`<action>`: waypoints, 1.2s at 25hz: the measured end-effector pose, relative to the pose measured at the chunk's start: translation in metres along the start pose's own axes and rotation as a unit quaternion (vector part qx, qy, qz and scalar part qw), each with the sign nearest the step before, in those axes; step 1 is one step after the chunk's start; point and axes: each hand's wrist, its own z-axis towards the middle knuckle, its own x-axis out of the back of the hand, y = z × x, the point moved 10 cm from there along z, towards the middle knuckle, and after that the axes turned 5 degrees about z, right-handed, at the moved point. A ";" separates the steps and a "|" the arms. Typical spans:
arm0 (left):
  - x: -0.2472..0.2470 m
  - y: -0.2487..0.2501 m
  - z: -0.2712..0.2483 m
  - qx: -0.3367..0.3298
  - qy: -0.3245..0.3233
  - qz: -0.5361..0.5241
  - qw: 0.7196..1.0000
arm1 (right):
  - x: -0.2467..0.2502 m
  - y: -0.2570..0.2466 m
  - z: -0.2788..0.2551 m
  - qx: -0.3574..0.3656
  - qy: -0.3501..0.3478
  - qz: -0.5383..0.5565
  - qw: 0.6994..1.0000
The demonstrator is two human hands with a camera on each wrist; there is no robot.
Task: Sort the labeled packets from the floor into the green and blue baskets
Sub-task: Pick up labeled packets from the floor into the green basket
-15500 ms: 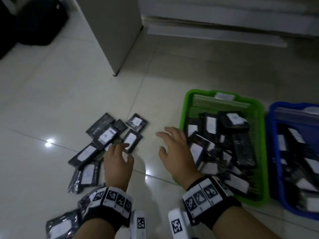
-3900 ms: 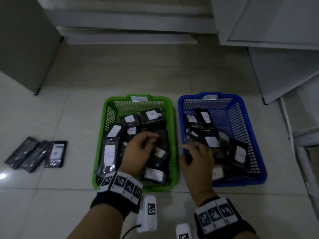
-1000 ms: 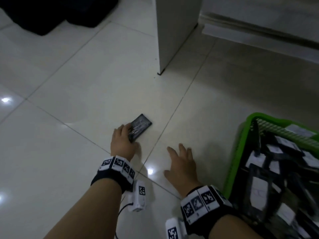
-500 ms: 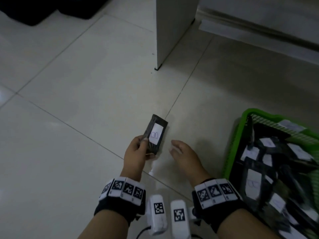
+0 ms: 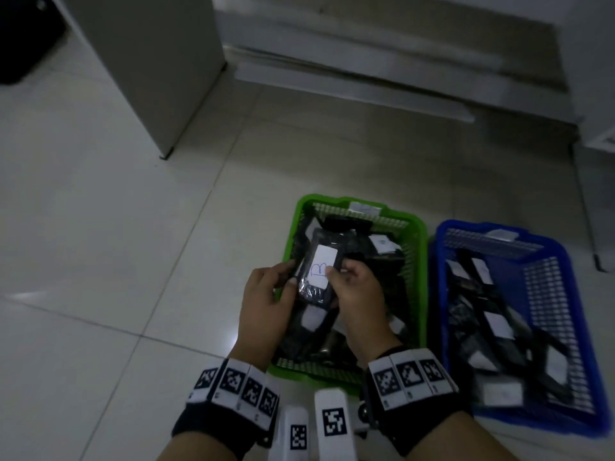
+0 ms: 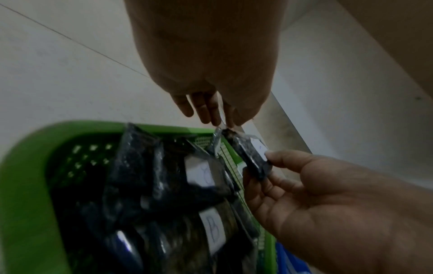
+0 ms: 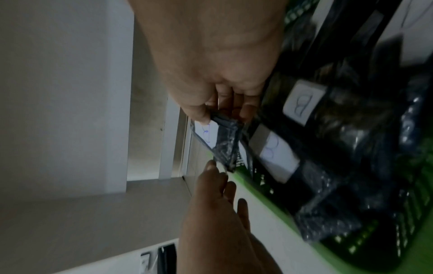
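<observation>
A black packet (image 5: 318, 267) with a white label marked B hangs over the green basket (image 5: 306, 201), label facing up. My left hand (image 5: 289, 272) pinches its left edge. My right hand (image 5: 336, 269) pinches its right side, thumb on the label. In the left wrist view my left hand (image 6: 222, 122) nips the packet's (image 6: 248, 153) wrapper corner while the right hand (image 6: 257, 166) grips it from the right. The right wrist view shows my right hand (image 7: 222, 116) on the packet (image 7: 226, 142). The green basket holds several B-labelled packets. The blue basket (image 5: 446, 226), beside it on the right, holds several more.
A grey cabinet (image 5: 149, 61) stands on the floor at the back left, and a black bag (image 5: 20, 38) lies beyond it. A low pale step (image 5: 349, 91) runs along the back. White furniture (image 5: 599, 138) stands at the right. Pale floor tiles (image 5: 100, 261) spread to the left.
Half a second ago my left hand alone held the packet over the floor, left of the green basket. Now it is over the green basket and my right hand has taken hold too.
</observation>
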 end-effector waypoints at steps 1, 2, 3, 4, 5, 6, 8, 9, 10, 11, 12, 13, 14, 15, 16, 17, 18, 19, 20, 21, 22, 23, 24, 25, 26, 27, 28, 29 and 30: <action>-0.016 0.015 -0.004 -0.035 0.005 0.034 0.999 | 0.029 0.001 0.004 -0.002 0.022 0.002 1.000; -0.033 0.027 -0.009 -0.065 0.004 0.067 0.996 | 0.055 0.002 0.008 -0.005 0.037 -0.006 0.999; -0.046 0.032 -0.013 -0.083 -0.001 0.096 0.992 | 0.073 0.005 0.012 -0.012 0.042 -0.017 0.999; -0.062 0.034 -0.018 -0.088 -0.012 0.123 0.988 | 0.091 0.010 0.016 -0.022 0.038 -0.029 0.999; -0.073 0.033 -0.022 -0.084 -0.019 0.147 0.985 | 0.100 0.015 0.018 -0.037 0.020 -0.044 0.998; -0.084 0.031 -0.027 -0.077 -0.023 0.173 0.982 | 0.109 0.021 0.020 -0.053 -0.006 -0.068 0.996; -0.093 0.028 -0.032 -0.064 -0.011 0.239 0.969 | 0.119 0.032 0.021 -0.073 -0.056 -0.129 0.987; -0.096 0.027 -0.033 -0.051 -0.008 0.263 0.963 | 0.125 0.033 0.019 -0.069 -0.070 -0.144 0.985; -0.099 0.029 -0.034 -0.041 -0.005 0.274 0.961 | 0.129 0.032 0.017 -0.055 -0.078 -0.147 0.984; -0.104 0.034 -0.035 -0.042 -0.001 0.273 0.961 | 0.138 0.029 0.014 -0.035 -0.079 -0.148 0.985; -0.109 0.042 -0.037 -0.051 0.006 0.261 0.964 | 0.145 0.024 0.009 -0.011 -0.077 -0.147 0.986; -0.112 0.050 -0.039 -0.063 0.013 0.243 0.968 | 0.151 0.018 0.004 0.015 -0.070 -0.150 0.986; -0.117 0.057 -0.042 -0.073 0.015 0.223 0.972 | 0.159 0.013 0.001 0.034 -0.062 -0.153 0.986; -0.123 0.061 -0.045 -0.079 0.008 0.203 0.976 | 0.165 0.009 -0.003 0.049 -0.055 -0.156 0.985; -0.131 0.065 -0.046 -0.087 -0.002 0.191 0.978 | 0.172 0.005 -0.004 0.059 -0.046 -0.160 0.984; -0.137 0.069 -0.047 -0.099 -0.011 0.185 0.978 | 0.179 0.002 -0.004 0.069 -0.034 -0.167 0.983; -0.141 0.073 -0.047 -0.113 -0.015 0.181 0.977 | 0.186 -0.003 -0.004 0.080 -0.021 -0.175 0.981; -0.145 0.077 -0.045 -0.124 -0.018 0.173 0.977 | 0.194 -0.009 -0.004 0.094 -0.003 -0.182 0.979; -0.147 0.080 -0.045 -0.127 -0.018 0.163 0.978 | 0.201 -0.013 -0.005 0.106 0.017 -0.187 0.976; -0.150 0.083 -0.041 -0.128 -0.022 0.152 0.980 | 0.210 -0.017 -0.003 0.115 0.041 -0.190 0.974; -0.154 0.085 -0.039 -0.124 -0.033 0.144 0.981 | 0.218 -0.017 -0.002 0.116 0.061 -0.194 0.972; -0.158 0.089 -0.037 -0.125 -0.047 0.137 0.982 | 0.225 -0.016 0.000 0.113 0.078 -0.200 0.970; -0.165 0.096 -0.035 -0.132 -0.069 0.128 0.981 | 0.233 -0.017 0.002 0.107 0.097 -0.200 0.969; -0.172 0.102 -0.033 -0.140 -0.093 0.122 0.978 | 0.240 -0.016 0.004 0.097 0.110 -0.196 0.970; -0.178 0.109 -0.030 -0.145 -0.115 0.120 0.975 | 0.246 -0.015 0.008 0.084 0.120 -0.188 0.971; -0.186 0.116 -0.028 -0.151 -0.133 0.117 0.972 | 0.253 -0.014 0.011 0.069 0.129 -0.182 0.972; -0.194 0.125 -0.025 -0.154 -0.147 0.111 0.971 | 0.261 -0.014 0.015 0.059 0.140 -0.179 0.972; -0.202 0.131 -0.021 -0.150 -0.160 0.107 0.970 | 0.269 -0.014 0.021 0.052 0.148 -0.178 0.971; -0.211 0.136 -0.017 -0.146 -0.171 0.107 0.969 | 0.277 -0.015 0.027 0.049 0.157 -0.178 0.970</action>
